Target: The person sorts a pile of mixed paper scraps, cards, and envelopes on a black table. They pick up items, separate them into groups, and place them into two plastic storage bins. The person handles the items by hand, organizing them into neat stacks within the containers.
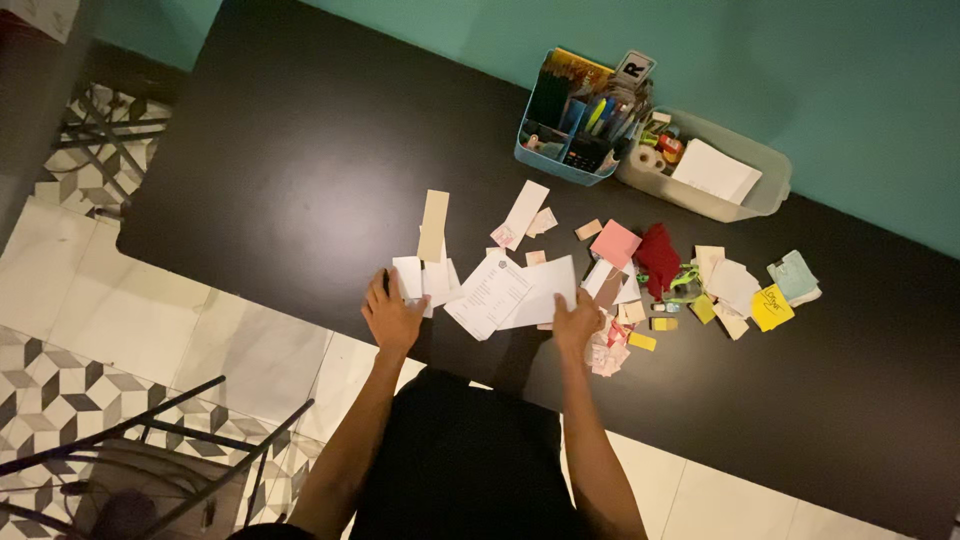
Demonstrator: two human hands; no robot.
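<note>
The landmark is the printed white sheet (pixel 490 292), which lies tilted on the dark surface (pixel 300 150) near its front edge. The left hand (pixel 391 314) rests flat, fingers spread, just to the left of that sheet, its fingertips touching a small stack of white slips (pixel 420 277). The right hand (pixel 577 322) rests at the sheet's right, fingers laid on the lower corner of a plain white paper (pixel 548 290) that overlaps the printed sheet; whether it pinches the paper cannot be told. A beige strip (pixel 433 225) lies above and left of the sheet. A pink square note (pixel 615 243) and a dark red cloth piece (pixel 658 258) lie to its right, with yellow notes (pixel 770 307) farther right. A blue organiser (pixel 570 125) holding pens stands well behind the sheet, with a clear tray (pixel 770 185) just beside it.
</note>
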